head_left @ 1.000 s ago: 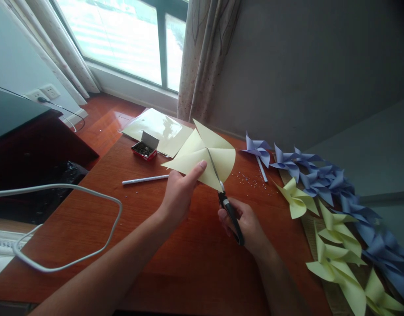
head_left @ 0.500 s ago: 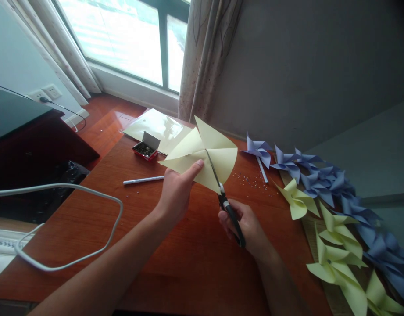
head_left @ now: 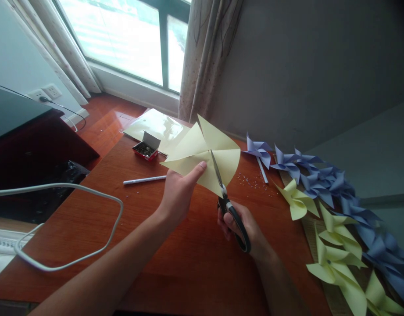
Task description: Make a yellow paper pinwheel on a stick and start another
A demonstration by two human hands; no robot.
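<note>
My left hand (head_left: 184, 186) pinches a sheet of pale yellow paper (head_left: 221, 136), its thumb on top and its other fingers hidden beneath. Slits run from the sheet's edges in towards its middle. In my right hand (head_left: 239, 224) is a pair of scissors (head_left: 234, 215) with black handles. One blade lies over the paper along the near side, its tip close to the middle; the other blade is hidden under the sheet. The paper is held up above the brown table (head_left: 188, 263).
A small open red box of dark bits (head_left: 145, 151) stands beyond my left hand, near a clear packet of paper (head_left: 155, 125). A paper stick (head_left: 144, 180) lies on the left by a white cable (head_left: 119, 219). Yellow pinwheels (head_left: 297, 199) and purple pinwheels (head_left: 323, 182) line the right side.
Both hands have shifted slightly to the right with the paper and scissors. The scissor handles look spread wider, and the blade tip sits a little further from the paper's centre.
</note>
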